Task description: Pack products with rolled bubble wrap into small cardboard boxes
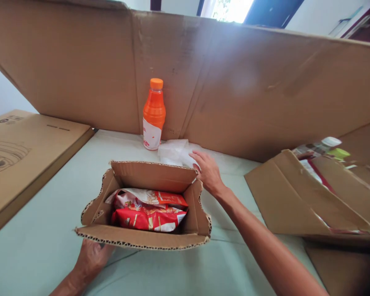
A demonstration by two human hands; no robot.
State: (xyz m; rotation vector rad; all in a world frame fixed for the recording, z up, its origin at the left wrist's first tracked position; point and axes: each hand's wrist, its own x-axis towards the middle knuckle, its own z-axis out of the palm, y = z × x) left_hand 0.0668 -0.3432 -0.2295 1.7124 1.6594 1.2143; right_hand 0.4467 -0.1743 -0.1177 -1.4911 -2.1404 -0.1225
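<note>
An open cardboard box (152, 176) with wavy cut edges stands in the middle, holding red and white printed food packets (151, 218). At its near left side, my left hand (92, 257) is up against the box, its fingers mostly hidden under the front flap. Beyond the far right corner, my right hand (205, 170) has its fingers closed over the edge of a crumpled, translucent white plastic sheet (174, 151); the thumb is out of sight. An orange drink bottle (154, 117) with an orange cap stands upright just behind the sheet.
A tall cardboard panel (249, 94) closes off the back of the pale green table (234, 267). On the left lies a flat printed carton (33, 152). Another open box (299, 197) at the right holds a white-capped clear bottle (323, 144) and other items.
</note>
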